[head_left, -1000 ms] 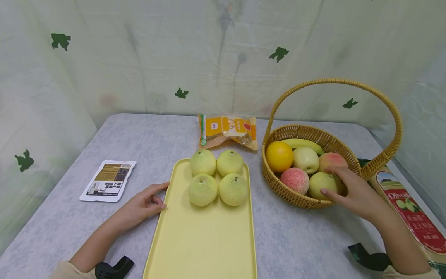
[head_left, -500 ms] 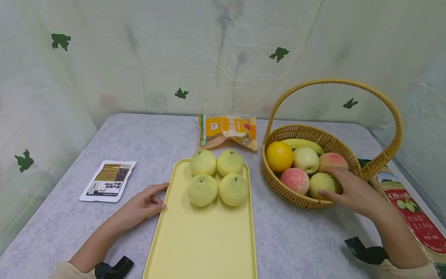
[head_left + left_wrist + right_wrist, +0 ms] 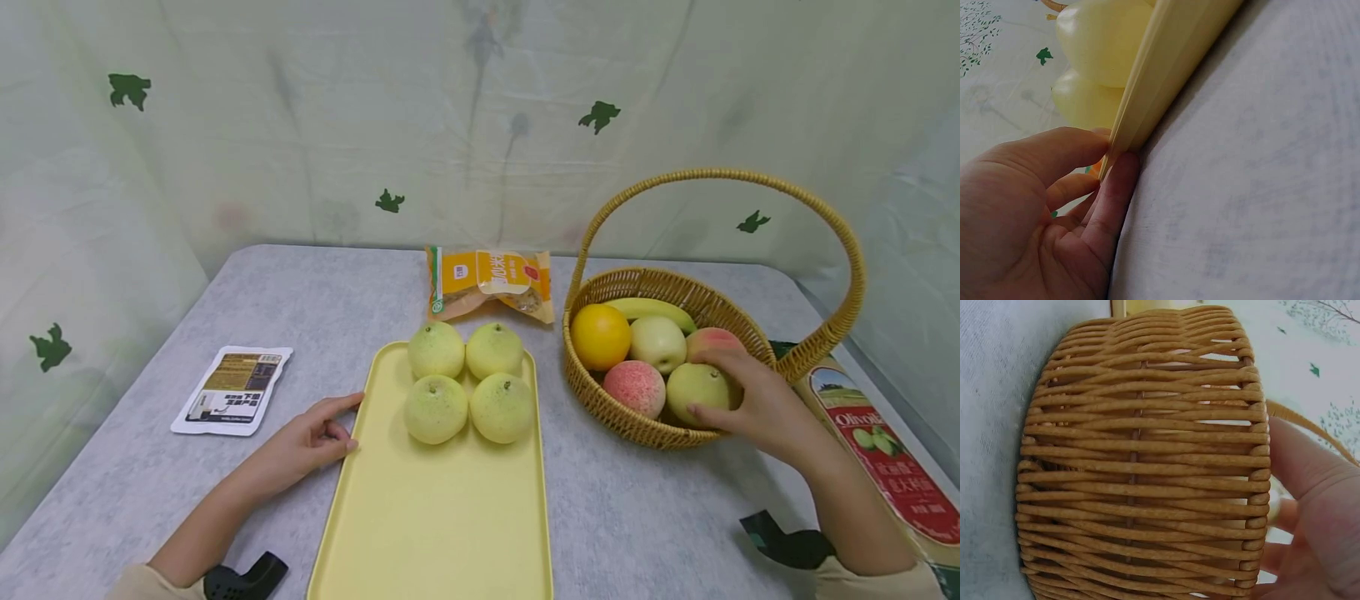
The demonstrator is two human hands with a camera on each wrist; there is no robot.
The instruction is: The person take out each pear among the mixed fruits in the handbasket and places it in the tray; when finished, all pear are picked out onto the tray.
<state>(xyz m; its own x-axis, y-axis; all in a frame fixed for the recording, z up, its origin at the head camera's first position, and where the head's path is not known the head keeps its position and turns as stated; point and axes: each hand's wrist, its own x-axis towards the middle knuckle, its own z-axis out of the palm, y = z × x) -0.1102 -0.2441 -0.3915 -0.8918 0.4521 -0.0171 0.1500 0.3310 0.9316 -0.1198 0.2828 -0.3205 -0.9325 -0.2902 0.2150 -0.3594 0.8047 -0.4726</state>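
Note:
My right hand reaches into the wicker basket and holds a round yellow-green fruit, thumb at the near side and fingers over the far side. The basket wall hides that fruit's grip in the right wrist view. A yellow tray lies in the middle, bearing several similar yellow-green fruits in a cluster at its far end. My left hand touches the tray's left edge with its fingertips; the left wrist view shows thumb and fingers against the rim.
The basket also holds an orange, a banana, a pale green apple and two peaches. Its tall handle arches overhead. An orange snack packet, a white pouch and an olive oil bag lie around.
My right hand has shifted slightly left and closed round the yellow-green fruit, which has turned and risen a little inside the basket. The left hand and the tray hold still.

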